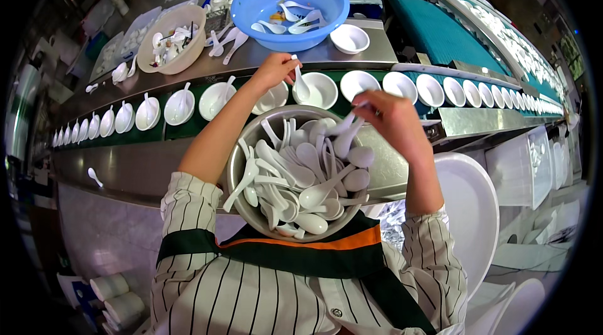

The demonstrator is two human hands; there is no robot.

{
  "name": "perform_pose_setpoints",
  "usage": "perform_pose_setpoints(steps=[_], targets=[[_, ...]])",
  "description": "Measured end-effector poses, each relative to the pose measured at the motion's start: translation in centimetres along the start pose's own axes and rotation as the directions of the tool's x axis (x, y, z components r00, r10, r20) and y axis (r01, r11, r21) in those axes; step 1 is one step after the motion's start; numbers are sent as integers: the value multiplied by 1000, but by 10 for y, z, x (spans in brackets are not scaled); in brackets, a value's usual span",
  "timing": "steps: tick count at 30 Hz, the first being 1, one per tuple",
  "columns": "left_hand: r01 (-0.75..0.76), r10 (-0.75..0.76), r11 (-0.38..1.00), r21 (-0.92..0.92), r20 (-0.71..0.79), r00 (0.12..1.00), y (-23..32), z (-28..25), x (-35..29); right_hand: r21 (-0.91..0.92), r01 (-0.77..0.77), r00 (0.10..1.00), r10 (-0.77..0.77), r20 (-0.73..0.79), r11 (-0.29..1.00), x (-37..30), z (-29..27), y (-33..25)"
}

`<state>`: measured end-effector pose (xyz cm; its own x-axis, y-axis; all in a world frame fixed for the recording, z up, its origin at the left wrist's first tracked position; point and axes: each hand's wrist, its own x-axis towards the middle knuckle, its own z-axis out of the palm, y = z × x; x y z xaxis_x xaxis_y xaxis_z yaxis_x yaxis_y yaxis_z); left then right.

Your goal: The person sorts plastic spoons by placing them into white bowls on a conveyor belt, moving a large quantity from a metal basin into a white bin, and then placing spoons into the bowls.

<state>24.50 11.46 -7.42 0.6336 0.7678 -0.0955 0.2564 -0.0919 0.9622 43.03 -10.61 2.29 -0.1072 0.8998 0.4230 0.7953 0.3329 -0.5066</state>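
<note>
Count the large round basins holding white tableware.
3: a blue basin on the counter, a cream basin left of it, and a metal basin nearest the camera. Others may be hidden farther back.

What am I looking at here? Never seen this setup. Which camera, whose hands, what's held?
No robot here: these are a person's bare hands, seen from above by a wide fisheye camera worn on the head, so straight edges bend.

The left hand holds a white spoon in a white bowl. The right hand, blurred, is at spoon handles by the upper right of a metal basin piled with white spoons; its grip is unclear.

A row of bowls lines a green belt; many on the left carry spoons. Beyond it stand a blue tub and a cream tub, both containing spoons.
</note>
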Motion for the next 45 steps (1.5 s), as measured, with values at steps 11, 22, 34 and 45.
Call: perform_pose_setpoints(steps=[11, 22, 34, 45], targets=[[-132, 23, 897, 422, 255, 967, 63, 25, -85, 129, -369, 911, 331, 244, 920, 90, 77, 131], [-154, 97, 962, 228, 241, 966, 42, 82, -112, -155, -225, 973, 230, 14, 962, 78, 80, 170], [-680, 675, 467, 566, 268, 687, 96, 79, -122, 714, -401, 902, 111, 417, 574, 46, 48, 45], [-65, -5, 964, 259, 260, 966, 53, 96, -116, -65, -402, 914, 396, -92, 913, 43, 115, 149]])
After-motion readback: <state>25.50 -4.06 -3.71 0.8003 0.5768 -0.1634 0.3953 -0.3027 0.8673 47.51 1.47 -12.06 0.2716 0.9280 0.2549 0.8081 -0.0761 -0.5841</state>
